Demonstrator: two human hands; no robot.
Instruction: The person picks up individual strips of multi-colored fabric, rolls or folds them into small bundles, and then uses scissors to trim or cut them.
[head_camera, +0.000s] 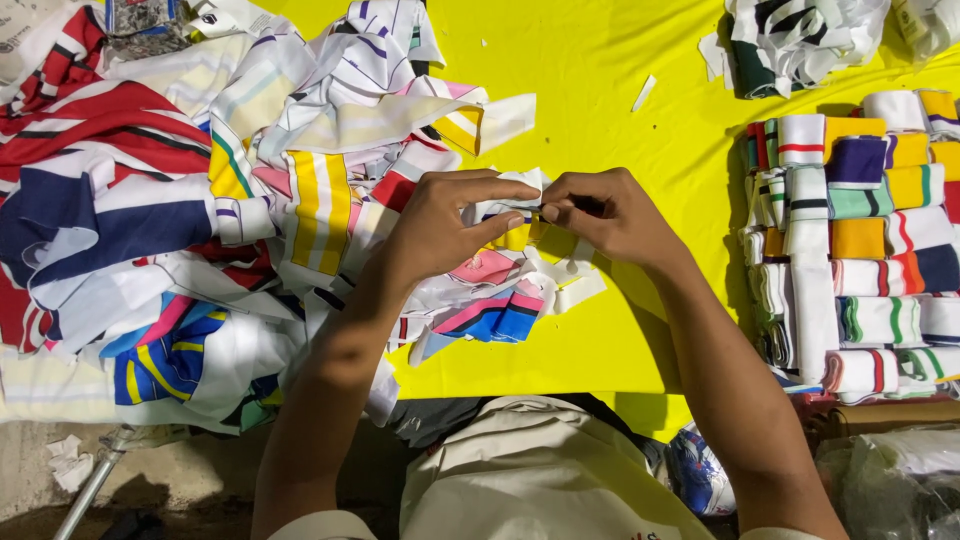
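Head view: both hands meet above the yellow table (600, 60). Left hand (445, 225) and right hand (610, 215) each pinch one end of a small white fabric strip (510, 205), held between them at centre frame. A loose heap of striped fabric pieces (200, 190) lies to the left, partly under the left hand. Folded striped bands (860, 240) sit stacked in rows at right, well apart.
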